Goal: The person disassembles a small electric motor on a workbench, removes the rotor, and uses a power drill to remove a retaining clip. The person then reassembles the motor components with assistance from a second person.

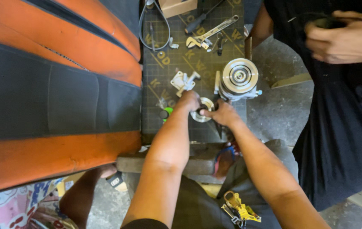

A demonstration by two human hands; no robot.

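Both hands are on a small round metal disc (201, 115) sitting mid-frame on the dark cutting mat (198, 68). Left hand (188, 101) and right hand (222, 113) each pinch its rim from opposite sides. The silver pulley unit (239, 78) sits just up-right of it, and an adjustable wrench (210, 33) lies near the top.

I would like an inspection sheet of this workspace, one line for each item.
Surface: dark cutting mat, yellow grid.
Job's things: round metal disc; pulley unit behind it.
Clutter: adjustable wrench, screwdriver, small metal fitting, cardboard box.
Grippers: left hand and right hand both grip the disc.
Cables: grey cable loop.
Surroundings: orange and black seat; another person's hand; concrete floor.
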